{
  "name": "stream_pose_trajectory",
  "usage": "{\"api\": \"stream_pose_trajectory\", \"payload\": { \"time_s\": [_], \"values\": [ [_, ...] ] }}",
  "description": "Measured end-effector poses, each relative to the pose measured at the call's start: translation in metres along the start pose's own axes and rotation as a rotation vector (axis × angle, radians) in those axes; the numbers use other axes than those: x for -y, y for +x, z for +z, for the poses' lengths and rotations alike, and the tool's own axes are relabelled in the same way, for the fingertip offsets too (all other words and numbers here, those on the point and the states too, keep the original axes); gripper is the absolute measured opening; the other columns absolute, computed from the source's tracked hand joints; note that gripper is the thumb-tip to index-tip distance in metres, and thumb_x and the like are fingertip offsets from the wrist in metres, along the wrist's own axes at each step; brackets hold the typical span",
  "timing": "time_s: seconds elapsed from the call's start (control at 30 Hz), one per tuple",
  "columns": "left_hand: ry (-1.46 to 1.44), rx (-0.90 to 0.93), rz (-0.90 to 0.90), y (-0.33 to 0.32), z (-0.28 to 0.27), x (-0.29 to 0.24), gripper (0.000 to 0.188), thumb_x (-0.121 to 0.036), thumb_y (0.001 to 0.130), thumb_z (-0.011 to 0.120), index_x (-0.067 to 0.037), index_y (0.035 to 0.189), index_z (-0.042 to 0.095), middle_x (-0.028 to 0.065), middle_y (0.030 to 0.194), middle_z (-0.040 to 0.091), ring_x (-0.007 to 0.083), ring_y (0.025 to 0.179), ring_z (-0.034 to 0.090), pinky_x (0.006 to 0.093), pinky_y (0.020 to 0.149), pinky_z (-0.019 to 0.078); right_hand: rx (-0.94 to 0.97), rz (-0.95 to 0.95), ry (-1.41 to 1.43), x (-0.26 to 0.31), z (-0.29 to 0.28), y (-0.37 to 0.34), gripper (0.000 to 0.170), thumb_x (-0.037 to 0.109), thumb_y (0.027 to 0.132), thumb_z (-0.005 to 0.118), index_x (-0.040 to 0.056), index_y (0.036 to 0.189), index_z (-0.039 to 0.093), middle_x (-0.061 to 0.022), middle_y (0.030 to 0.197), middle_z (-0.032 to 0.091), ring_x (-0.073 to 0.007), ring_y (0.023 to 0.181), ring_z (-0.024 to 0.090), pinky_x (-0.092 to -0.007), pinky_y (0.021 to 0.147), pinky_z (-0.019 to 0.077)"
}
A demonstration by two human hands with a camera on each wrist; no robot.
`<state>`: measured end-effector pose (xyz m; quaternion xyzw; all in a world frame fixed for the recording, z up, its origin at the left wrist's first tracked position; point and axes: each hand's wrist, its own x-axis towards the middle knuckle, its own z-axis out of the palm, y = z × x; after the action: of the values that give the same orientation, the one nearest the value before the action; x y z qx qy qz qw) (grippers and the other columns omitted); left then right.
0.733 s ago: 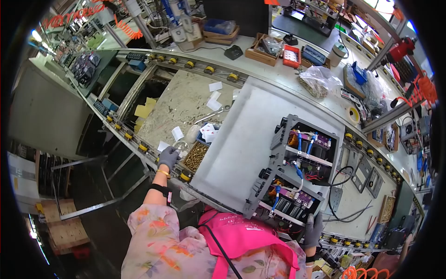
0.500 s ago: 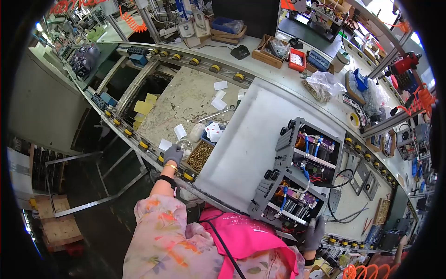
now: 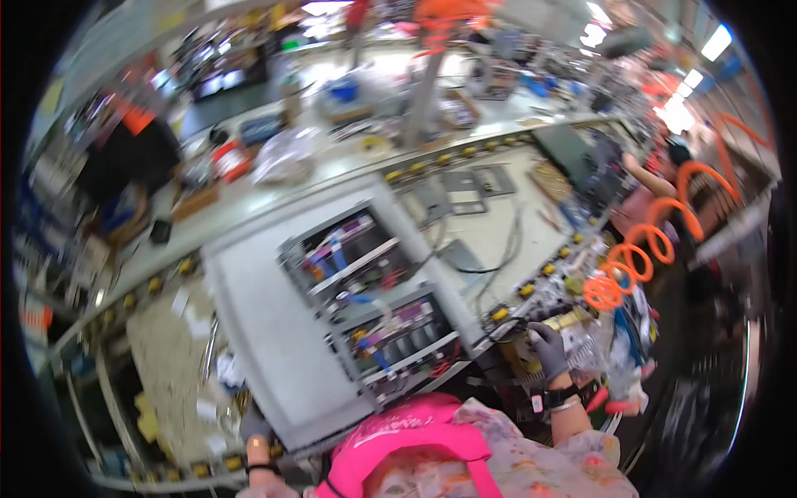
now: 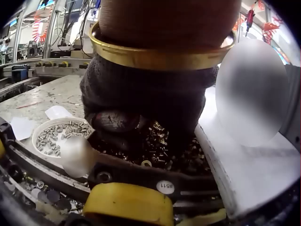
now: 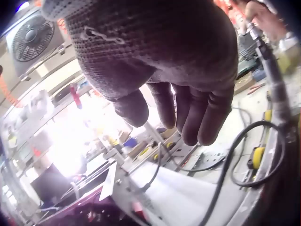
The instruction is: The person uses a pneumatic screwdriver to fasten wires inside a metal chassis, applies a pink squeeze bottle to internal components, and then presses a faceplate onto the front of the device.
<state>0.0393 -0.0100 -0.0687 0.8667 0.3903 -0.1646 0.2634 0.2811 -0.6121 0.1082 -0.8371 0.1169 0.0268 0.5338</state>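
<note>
My gloved left hand (image 3: pixel 255 425) is at the lower left of the head view. The left wrist view has it reaching down into a box of small brass-coloured fasteners (image 4: pixel 160 141), its fingertips hidden. Beside it, a round white dish (image 4: pixel 36 141) contains small silvery metal pieces. My gloved right hand (image 3: pixel 548 350) hovers off the right side of the work surface, fingers hanging loosely bent and nothing in them. Between the hands, two uncovered electronic units, an upper one (image 3: pixel 353 249) and a lower one (image 3: pixel 407 332), show purple boards and blue leads on a white board (image 3: pixel 257 307).
Yellow rollers (image 3: pixel 500 314) line the conveyor edges. Flat grey metal plates (image 3: pixel 465 192) and black cables (image 3: pixel 498 264) lie right of the units. An orange coiled hose (image 3: pixel 639 257) hangs at the right, near another person (image 3: pixel 639 195). A back bench bears bags and trays.
The head view has swung to the right and is blurred. My right hand has left the lower unit's corner and moved outward to the right. My left hand stays by the fastener box.
</note>
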Motion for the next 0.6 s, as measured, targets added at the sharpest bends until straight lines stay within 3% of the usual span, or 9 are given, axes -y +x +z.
{"api": "stream_pose_trajectory", "payload": {
  "time_s": [0.03,0.1,0.2,0.23,0.37,0.43,0.5,0.53,0.6],
  "values": [
    [0.048,0.008,-0.149,-0.004,-0.002,-0.009,0.06,-0.047,0.074,0.058,-0.014,0.123,0.046,0.0209,0.102,0.063,0.0383,0.094,0.061,0.0452,0.079,0.048,-0.061,0.113,0.126,-0.005,-0.013,0.0,0.025,0.014,0.085,0.06,0.0024,0.107,0.061,-0.0045,0.09,0.063,-0.011,0.073,0.06,-0.0235,0.06,0.0511],
    [0.209,0.015,-0.14,-0.004,-0.003,-0.016,0.055,-0.041,0.071,0.064,-0.011,0.114,0.05,0.0228,0.09,0.065,0.0394,0.085,0.063,0.0458,0.073,0.0496,-0.194,0.142,0.151,-0.035,-0.041,0.015,0.023,0.011,0.086,0.059,0.0036,0.108,0.059,-0.0053,0.091,0.062,-0.0125,0.071,0.061,-0.0248,0.056,0.0517],
    [0.22,-0.031,-0.096,0.006,-0.002,-0.011,0.053,-0.041,0.075,0.062,-0.004,0.11,0.051,0.0226,0.099,0.064,0.0362,0.092,0.064,0.044,0.076,0.0503,-0.443,0.194,0.262,-0.067,-0.054,0.043,0.044,0.008,0.082,0.06,0.0063,0.123,0.045,-0.0071,0.09,0.057,-0.0141,0.069,0.058,-0.0267,0.053,0.0509],
    [0.206,-0.237,-0.055,0.058,0.056,0.073,0.044,-0.039,0.086,0.052,-0.003,0.112,0.049,0.0166,0.086,0.065,0.0287,0.078,0.065,0.0396,0.064,0.0506,-0.533,0.22,0.287,-0.072,-0.055,0.052,0.052,0.007,0.081,0.061,0.0071,0.128,0.039,-0.0074,0.09,0.056,-0.0146,0.068,0.057,-0.0273,0.052,0.0506],
    [0.14,-0.213,-0.024,0.034,0.004,-0.017,0.042,-0.037,0.086,0.053,-0.004,0.112,0.049,0.0157,0.086,0.065,0.027,0.076,0.064,0.0381,0.062,0.05,-0.586,0.331,0.233,-0.103,-0.057,0.108,0.067,0.007,0.074,0.067,0.0121,0.131,0.032,-0.0086,0.094,0.055,-0.021,0.075,0.057,-0.0344,0.056,0.0509],
    [0.099,-0.241,-0.012,0.031,-0.01,-0.039,0.042,-0.037,0.086,0.053,-0.004,0.112,0.05,0.0152,0.086,0.064,0.0261,0.075,0.063,0.0373,0.061,0.0497,-0.651,0.142,0.16,-0.136,-0.048,0.137,0.07,0.006,0.067,0.07,0.0088,0.128,0.037,-0.0094,0.095,0.059,-0.0225,0.076,0.059,-0.0332,0.061,0.0499],
    [0.039,-0.265,0.004,0.027,-0.023,-0.056,0.041,-0.036,0.086,0.053,-0.004,0.112,0.05,0.0147,0.086,0.064,0.0253,0.074,0.063,0.0366,0.06,0.0494,-0.746,0.091,-0.04,-0.123,-0.033,0.134,0.071,0.003,0.064,0.071,0.0069,0.127,0.039,-0.0102,0.095,0.06,-0.0226,0.074,0.059,-0.0324,0.063,0.0495],
    [0.004,-0.281,0.009,0.025,-0.029,-0.065,0.04,-0.036,0.087,0.054,-0.004,0.112,0.05,0.0145,0.086,0.064,0.0249,0.073,0.062,0.0362,0.06,0.0492,-0.796,0.083,0.198,-0.061,-0.015,0.106,0.07,0.0,0.063,0.069,0.0067,0.125,0.04,-0.0111,0.096,0.059,-0.0238,0.075,0.059,-0.033,0.066,0.05],
    [-0.076,-0.309,0.016,0.02,-0.039,-0.077,0.04,-0.035,0.087,0.054,-0.005,0.112,0.05,0.014,0.086,0.064,0.024,0.072,0.062,0.0354,0.059,0.0489,-0.937,-0.003,0.232,-0.134,0.007,0.143,0.066,-0.004,0.062,0.067,0.0062,0.123,0.044,-0.0124,0.099,0.056,-0.0256,0.08,0.06,-0.0335,0.075,0.0489]
  ]
}}
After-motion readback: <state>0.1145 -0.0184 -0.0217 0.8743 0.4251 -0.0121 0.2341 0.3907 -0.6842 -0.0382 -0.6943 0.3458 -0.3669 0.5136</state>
